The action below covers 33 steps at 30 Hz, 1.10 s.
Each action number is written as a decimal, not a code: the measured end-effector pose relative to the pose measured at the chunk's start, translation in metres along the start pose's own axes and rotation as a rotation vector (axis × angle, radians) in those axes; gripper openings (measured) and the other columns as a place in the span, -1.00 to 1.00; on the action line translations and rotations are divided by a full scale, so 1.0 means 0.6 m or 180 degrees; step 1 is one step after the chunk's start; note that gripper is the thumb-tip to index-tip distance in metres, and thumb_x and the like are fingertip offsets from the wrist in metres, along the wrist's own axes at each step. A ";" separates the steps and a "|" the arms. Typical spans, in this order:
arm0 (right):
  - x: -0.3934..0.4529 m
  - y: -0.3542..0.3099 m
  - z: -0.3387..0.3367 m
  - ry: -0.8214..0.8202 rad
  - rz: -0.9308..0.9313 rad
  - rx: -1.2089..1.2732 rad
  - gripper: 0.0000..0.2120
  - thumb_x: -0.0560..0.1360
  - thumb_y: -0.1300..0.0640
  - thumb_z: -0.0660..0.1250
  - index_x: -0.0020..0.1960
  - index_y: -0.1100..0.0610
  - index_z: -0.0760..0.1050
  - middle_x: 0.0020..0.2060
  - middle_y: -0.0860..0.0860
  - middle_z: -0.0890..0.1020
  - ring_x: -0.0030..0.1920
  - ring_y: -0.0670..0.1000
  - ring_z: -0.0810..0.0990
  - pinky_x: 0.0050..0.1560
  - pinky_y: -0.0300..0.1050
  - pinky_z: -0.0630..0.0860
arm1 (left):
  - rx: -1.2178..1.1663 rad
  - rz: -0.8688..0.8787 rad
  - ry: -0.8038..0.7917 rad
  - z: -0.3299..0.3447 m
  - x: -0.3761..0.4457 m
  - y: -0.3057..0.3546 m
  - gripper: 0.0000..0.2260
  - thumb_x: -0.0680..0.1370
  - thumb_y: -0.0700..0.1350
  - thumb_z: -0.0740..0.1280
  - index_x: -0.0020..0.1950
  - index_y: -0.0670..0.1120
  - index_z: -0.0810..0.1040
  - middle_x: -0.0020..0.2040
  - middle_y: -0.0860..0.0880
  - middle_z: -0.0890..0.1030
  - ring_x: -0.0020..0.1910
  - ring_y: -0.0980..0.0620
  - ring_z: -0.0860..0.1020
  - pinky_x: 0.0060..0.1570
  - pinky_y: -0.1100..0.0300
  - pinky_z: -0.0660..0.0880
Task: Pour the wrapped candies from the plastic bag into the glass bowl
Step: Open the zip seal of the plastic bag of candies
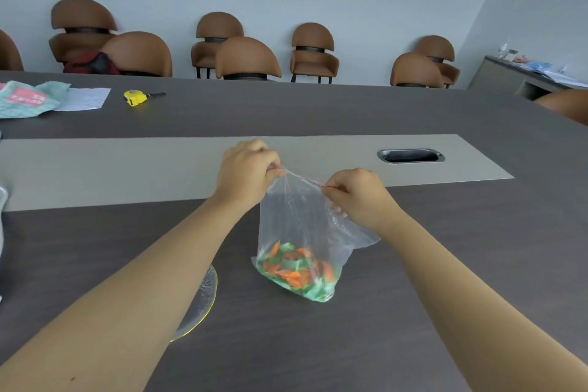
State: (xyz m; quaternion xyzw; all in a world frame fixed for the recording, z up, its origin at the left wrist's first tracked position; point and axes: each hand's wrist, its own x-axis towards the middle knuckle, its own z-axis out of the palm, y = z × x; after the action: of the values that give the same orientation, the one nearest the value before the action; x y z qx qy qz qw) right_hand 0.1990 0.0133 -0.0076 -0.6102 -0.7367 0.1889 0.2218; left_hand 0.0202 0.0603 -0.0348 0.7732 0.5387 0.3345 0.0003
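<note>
A: Start at the left. What's there?

B: The glass bowl [203, 302] sits on the dark table [445, 264], mostly hidden under the left forearm; only its yellow-edged rim shows. I can't see any candies in the part that's visible.

A: And the left hand [246, 173]?

B: It's closed, pinching one end of the plastic bag [299, 226] at its red-lined top edge.

A: The bag itself?

B: It hangs between both hands, its bottom resting on the table just right of the bowl. The wrapped candies [297, 270], orange and green, all lie heaped at the bottom.

A: The right hand [358, 197]?

B: Also closed, gripping the other end of the same top edge.

A: So how far along?

B: Early, I'd say. The mouth looks as if it is being pulled apart, though I can't tell whether it is open. Lifting, moving the bag over the bowl and tipping it all remain.
</note>
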 end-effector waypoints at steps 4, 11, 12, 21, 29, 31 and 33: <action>0.001 -0.014 0.008 -0.0095 0.0407 0.0963 -0.81 0.44 0.33 0.20 -0.33 0.26 0.49 -0.47 0.05 0.52 -0.45 0.02 0.52 -0.38 -0.26 0.57 | -0.0412 -0.0835 -0.0167 0.005 -0.006 0.009 -0.51 0.41 -0.04 0.38 0.27 -0.21 0.38 0.26 -0.19 0.46 0.28 -0.18 0.39 0.21 0.01 0.31; -0.009 -0.027 0.038 -0.0241 0.0651 0.1646 -0.79 0.39 0.35 0.32 -0.40 0.19 0.47 -0.46 0.11 0.54 -0.54 -0.06 0.56 -0.40 -0.19 0.61 | -0.2645 -0.2046 -0.1098 -0.008 -0.065 0.030 -0.80 0.49 -0.02 0.28 -0.28 -0.08 0.41 -0.27 0.01 0.53 -0.29 0.03 0.51 -0.08 0.13 0.47; -0.011 -0.028 0.042 -0.0290 0.0653 0.1681 -0.78 0.39 0.35 0.33 -0.41 0.19 0.46 -0.46 0.13 0.54 -0.51 -0.04 0.57 -0.38 -0.17 0.62 | -0.2843 -0.2091 -0.1259 -0.012 -0.071 0.033 -0.80 0.50 -0.01 0.27 -0.26 -0.08 0.42 -0.25 0.00 0.55 -0.27 0.04 0.53 -0.08 0.18 0.48; -0.034 -0.036 0.060 -0.0567 0.0406 0.1841 -0.89 0.42 0.28 0.32 -0.27 0.14 0.54 -0.20 0.28 0.62 -0.14 0.15 0.61 0.01 0.00 0.61 | -0.3150 -0.2180 -0.1485 -0.018 -0.084 0.035 -0.83 0.49 -0.01 0.28 -0.22 -0.08 0.50 -0.20 -0.01 0.59 -0.20 0.00 0.60 0.03 0.16 0.50; -0.036 -0.027 0.060 -0.0305 0.0567 0.1968 -0.89 0.37 0.21 0.40 -0.30 0.13 0.49 -0.34 0.07 0.60 -0.28 0.00 0.60 -0.23 -0.23 0.62 | -0.3415 -0.2177 -0.1577 -0.013 -0.086 0.039 -0.91 0.49 -0.17 0.29 -0.21 -0.05 0.51 -0.17 -0.02 0.60 -0.18 0.01 0.59 0.02 0.18 0.49; -0.037 -0.025 0.058 -0.0260 0.0602 0.1948 -0.88 0.36 0.23 0.41 -0.31 0.14 0.49 -0.36 0.07 0.59 -0.31 0.00 0.60 -0.24 -0.23 0.62 | -0.3401 -0.2151 -0.1588 -0.011 -0.086 0.040 -0.90 0.50 -0.17 0.29 -0.22 -0.05 0.52 -0.17 -0.01 0.60 -0.17 0.01 0.59 0.03 0.18 0.49; -0.038 -0.023 0.057 -0.0242 0.0591 0.1916 -0.86 0.37 0.25 0.39 -0.34 0.14 0.50 -0.39 0.08 0.59 -0.34 -0.01 0.60 -0.28 -0.24 0.62 | -0.3359 -0.2103 -0.1599 -0.008 -0.085 0.041 -0.87 0.50 -0.17 0.27 -0.24 -0.05 0.52 -0.17 0.00 0.60 -0.16 0.02 0.59 0.05 0.19 0.48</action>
State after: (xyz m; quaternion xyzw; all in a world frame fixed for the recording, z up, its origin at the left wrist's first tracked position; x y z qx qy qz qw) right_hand 0.1724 -0.0117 -0.0304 -0.5743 -0.5966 0.4406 0.3465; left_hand 0.0279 0.0058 -0.0484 0.5182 0.4949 0.3453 0.6060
